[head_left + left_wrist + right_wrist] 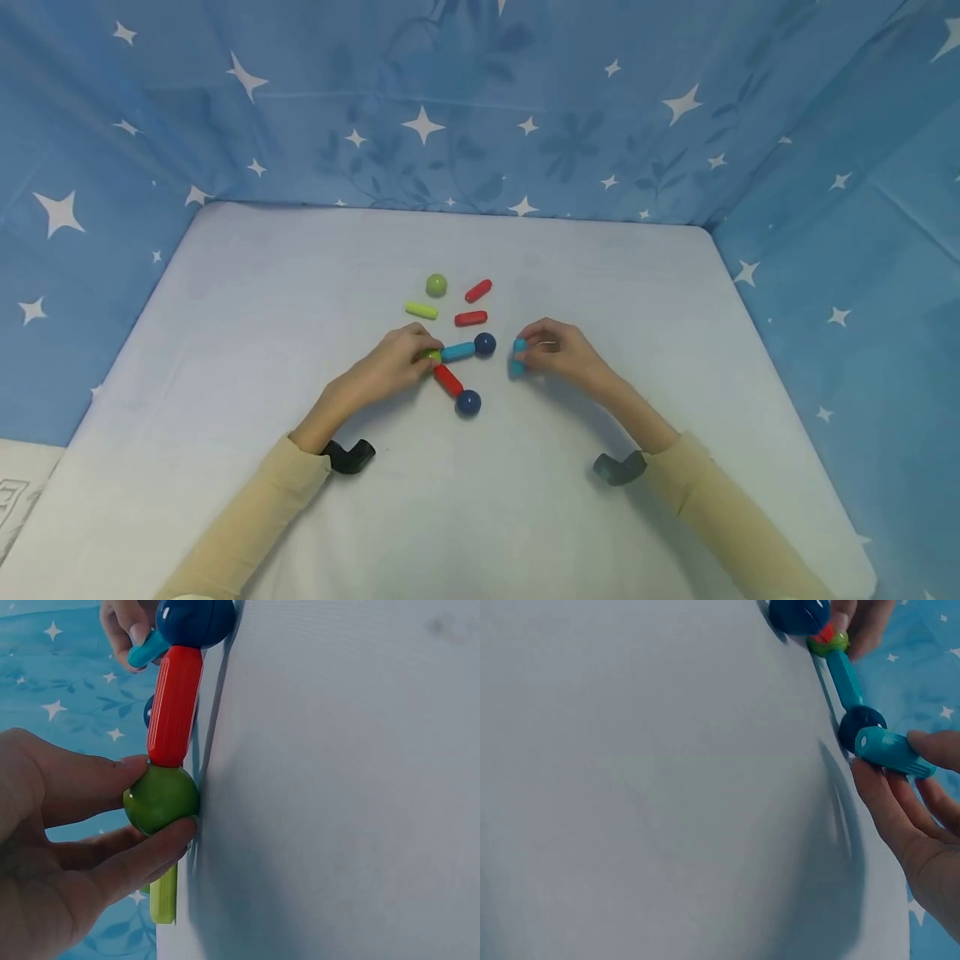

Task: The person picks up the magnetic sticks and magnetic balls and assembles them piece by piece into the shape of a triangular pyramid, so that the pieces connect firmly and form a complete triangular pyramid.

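Note:
My left hand (386, 364) pinches a green ball (160, 801) between thumb and fingers. From that ball a light blue rod (458, 351) leads to a navy ball (485, 343), and a red rod (448, 381) leads to a second navy ball (468, 403), so the joined pieces form a V lying low over the table. To the right of the V, my right hand (564, 352) holds a loose light blue rod (894, 753) by thumb and fingertips. In the head view a small gap separates this rod from the nearer navy ball; in the right wrist view it overlaps that ball.
Beyond the hands lie another green ball (437, 285), a yellow-green rod (422, 310) and two loose red rods, one slanted (478, 290) and one level (471, 318). The white table (300, 258) is bordered by a blue star-patterned curtain (465, 100). Dark wrist-mounted pieces (351, 457) stick out beside both sleeves.

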Motion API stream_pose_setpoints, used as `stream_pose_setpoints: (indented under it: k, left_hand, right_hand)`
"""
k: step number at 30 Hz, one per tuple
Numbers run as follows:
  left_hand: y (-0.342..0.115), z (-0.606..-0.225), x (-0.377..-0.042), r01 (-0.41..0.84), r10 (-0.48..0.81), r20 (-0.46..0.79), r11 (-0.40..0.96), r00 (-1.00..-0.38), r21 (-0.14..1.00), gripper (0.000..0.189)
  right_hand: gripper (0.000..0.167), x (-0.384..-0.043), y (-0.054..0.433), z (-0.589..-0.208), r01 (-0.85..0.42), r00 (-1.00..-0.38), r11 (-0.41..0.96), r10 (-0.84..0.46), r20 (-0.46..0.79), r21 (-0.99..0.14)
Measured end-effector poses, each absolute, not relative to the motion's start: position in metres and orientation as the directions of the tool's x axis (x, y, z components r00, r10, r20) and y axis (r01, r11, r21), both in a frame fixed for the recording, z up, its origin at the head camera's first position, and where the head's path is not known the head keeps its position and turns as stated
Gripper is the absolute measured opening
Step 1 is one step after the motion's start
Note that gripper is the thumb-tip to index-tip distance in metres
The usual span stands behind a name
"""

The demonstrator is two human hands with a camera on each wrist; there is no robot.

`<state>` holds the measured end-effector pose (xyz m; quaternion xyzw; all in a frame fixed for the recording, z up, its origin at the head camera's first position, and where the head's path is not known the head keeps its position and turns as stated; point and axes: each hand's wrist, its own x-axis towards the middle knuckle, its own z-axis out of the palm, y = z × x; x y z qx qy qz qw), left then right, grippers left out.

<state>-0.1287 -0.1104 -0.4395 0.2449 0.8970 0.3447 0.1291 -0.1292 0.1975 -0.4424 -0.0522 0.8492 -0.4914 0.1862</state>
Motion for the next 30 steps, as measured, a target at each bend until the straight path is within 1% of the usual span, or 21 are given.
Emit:
stream_pose_setpoints:
  k: [7,11,17,24,30]
  left_hand:
    - [-0.111,-0.444,-0.124,0.379,0.55,-0.092,0.678,-0.83,0.629,0.032]
    - [-0.108,-0.445,-0.124,0.38,0.553,-0.092,0.674,-0.828,0.634,0.034]
    - [-0.106,-0.443,-0.125,0.375,0.547,-0.09,0.675,-0.833,0.635,0.035]
    - [-0.107,-0.444,-0.125,0.378,0.552,-0.092,0.672,-0.828,0.637,0.035]
    - [-0.107,-0.443,-0.125,0.373,0.55,-0.093,0.671,-0.83,0.641,0.036]
  right_hand:
    - [0.038,-0.122,0.181,-0.45,0.128,-0.911,0.494,-0.283,-0.298,-0.86]
    - [0.039,-0.117,0.175,-0.45,0.17,-0.919,0.507,-0.228,-0.322,-0.845]
    - [0.041,-0.113,0.164,-0.447,0.208,-0.929,0.469,-0.18,-0.323,-0.859]
    - [0.041,-0.111,0.149,-0.447,0.299,-0.912,0.378,-0.157,-0.378,-0.876]
    - [0.042,-0.111,0.14,-0.448,0.333,-0.903,0.393,-0.128,-0.41,-0.857]
